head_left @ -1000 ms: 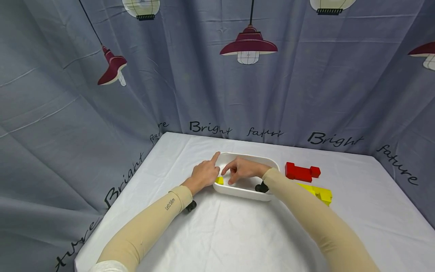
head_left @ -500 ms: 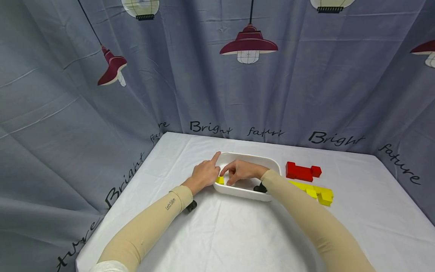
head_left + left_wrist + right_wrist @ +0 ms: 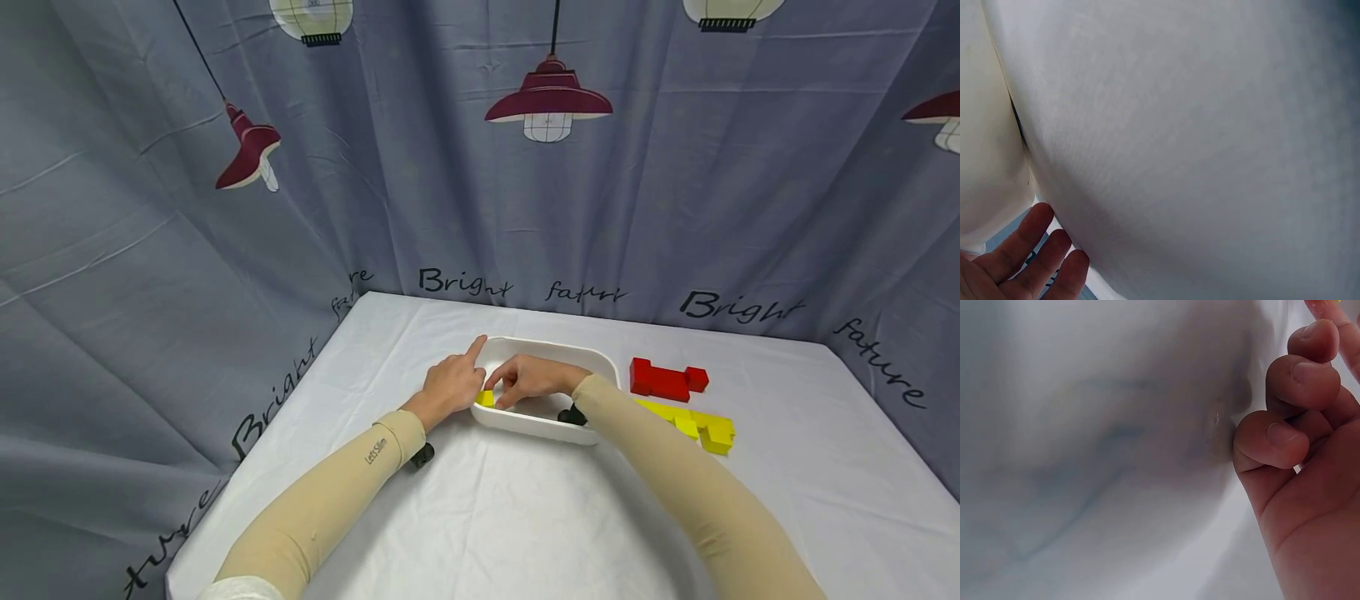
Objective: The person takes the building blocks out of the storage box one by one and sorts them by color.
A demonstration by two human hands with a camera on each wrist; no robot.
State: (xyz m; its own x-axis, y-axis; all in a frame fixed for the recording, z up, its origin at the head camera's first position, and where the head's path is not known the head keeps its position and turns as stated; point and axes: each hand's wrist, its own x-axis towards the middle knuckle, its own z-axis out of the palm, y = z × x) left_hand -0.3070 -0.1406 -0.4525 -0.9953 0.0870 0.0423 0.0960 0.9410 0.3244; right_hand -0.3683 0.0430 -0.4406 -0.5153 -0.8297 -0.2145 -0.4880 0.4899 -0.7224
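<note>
A white tray (image 3: 540, 427) sits on the table, with a small yellow block (image 3: 487, 399) in its near left corner. My left hand (image 3: 448, 386) grips the tray's left end, its index finger straight along the rim. In the left wrist view, three fingers (image 3: 1063, 270) lie outside the tray; the thumb is hidden. Reaching into the tray, my right hand (image 3: 534, 377) pinches at the yellow block with index finger and thumb. The right wrist view shows its other fingers (image 3: 1304, 381) curled and a sliver of yellow at a fingertip. Black pieces (image 3: 572, 416) lie in the tray, partly behind the right sleeve.
Right of the tray are a red block piece (image 3: 663, 382) and a yellow block piece (image 3: 712, 432), the latter partly behind the right sleeve. A black piece (image 3: 423, 455) rests beside the left forearm. A grey printed curtain (image 3: 465, 167) rises behind the white table (image 3: 480, 517).
My right hand has shifted slightly left, its thumb coming closer to the yellow block. The right forearm has lowered a little, uncovering more of the yellow piece outside. The left hand stays put.
</note>
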